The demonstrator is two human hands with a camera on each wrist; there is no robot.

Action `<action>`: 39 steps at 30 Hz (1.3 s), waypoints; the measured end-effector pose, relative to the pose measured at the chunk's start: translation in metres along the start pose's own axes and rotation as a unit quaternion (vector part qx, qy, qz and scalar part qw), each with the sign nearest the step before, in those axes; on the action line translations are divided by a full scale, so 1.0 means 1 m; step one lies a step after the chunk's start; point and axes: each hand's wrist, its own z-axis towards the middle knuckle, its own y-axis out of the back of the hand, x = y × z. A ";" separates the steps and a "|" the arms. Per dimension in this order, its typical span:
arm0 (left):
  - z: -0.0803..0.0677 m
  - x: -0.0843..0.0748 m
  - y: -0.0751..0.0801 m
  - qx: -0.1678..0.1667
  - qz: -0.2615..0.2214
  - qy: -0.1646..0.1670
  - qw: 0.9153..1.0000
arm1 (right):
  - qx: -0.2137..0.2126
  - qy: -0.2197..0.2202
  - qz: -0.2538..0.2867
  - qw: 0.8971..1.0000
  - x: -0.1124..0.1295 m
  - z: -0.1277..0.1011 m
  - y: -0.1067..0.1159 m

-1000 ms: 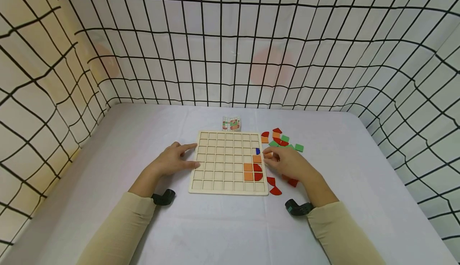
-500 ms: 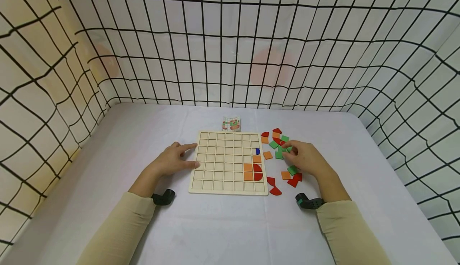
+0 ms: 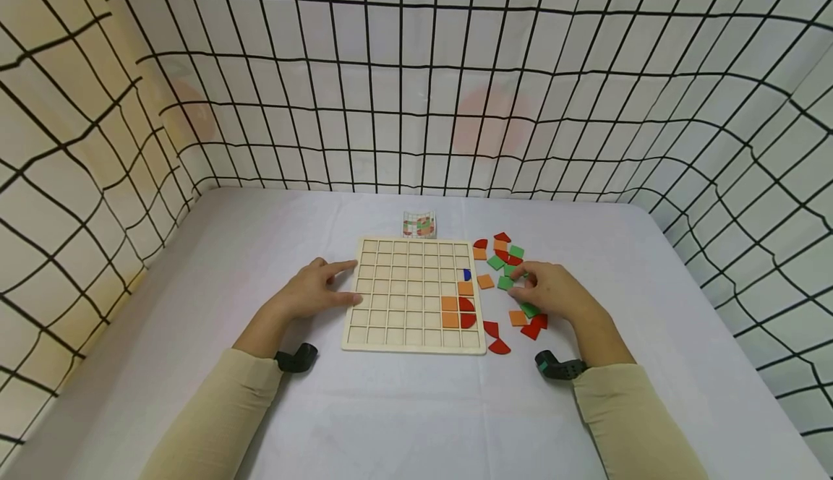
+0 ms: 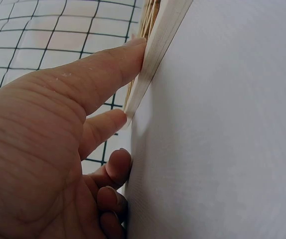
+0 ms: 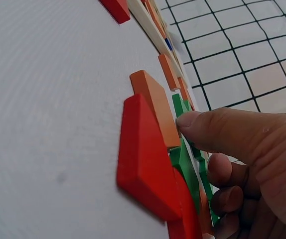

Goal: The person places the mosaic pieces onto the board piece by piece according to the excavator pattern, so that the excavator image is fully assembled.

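A pale wooden grid board [image 3: 397, 296] lies on the white cloth, with a few orange, red and blue pieces in its right-hand cells. The thumb and index finger of my left hand [image 3: 311, 288] are stretched out and touch its left edge; the left wrist view shows this hand [image 4: 38, 129] beside the board's rim [image 4: 158, 50]. To the right of the board, my right hand [image 3: 553, 292] is over the green tiles. Its thumb and index finger stand apart around a green square tile [image 3: 505, 283]. In the right wrist view the thumb [image 5: 222, 129] is by a green tile [image 5: 177, 103].
Loose orange, red and green pieces lie right of the board, among them an orange square [image 3: 517, 318] and a red quarter-circle [image 3: 499, 346]. A small patterned card [image 3: 419, 224] stands behind the board. Black-lined white curtain [image 3: 416, 90] surrounds the table.
My right hand has moved from the board's right edge rightward to the green tiles, then its fingers lowered slightly and spread. An orange square beside the board came into view. The left hand stays put.
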 end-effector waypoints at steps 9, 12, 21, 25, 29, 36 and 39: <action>-0.001 -0.002 0.001 -0.002 0.002 0.002 1.000 | -0.001 0.009 -0.003 1.000 0.003 -0.001 -0.001; -0.002 -0.002 0.001 -0.003 0.002 0.002 1.000 | -0.001 0.015 -0.004 1.000 0.004 -0.002 0.000; 0.000 0.000 0.000 -0.002 0.012 0.008 1.000 | 0.000 0.049 -0.002 0.999 0.015 -0.004 -0.002; 0.001 0.000 0.000 -0.001 0.013 0.008 1.000 | 0.003 0.066 -0.007 0.998 0.027 -0.004 -0.008; 0.002 0.001 0.000 -0.004 0.015 0.010 1.000 | 0.006 0.088 -0.010 0.996 0.042 -0.005 -0.015; 0.002 0.000 -0.001 0.000 0.009 0.005 1.000 | 0.012 0.119 -0.012 0.993 0.064 -0.007 -0.026; 0.002 0.000 -0.001 -0.002 0.011 0.006 1.000 | 0.000 0.134 -0.023 0.991 0.069 -0.005 -0.030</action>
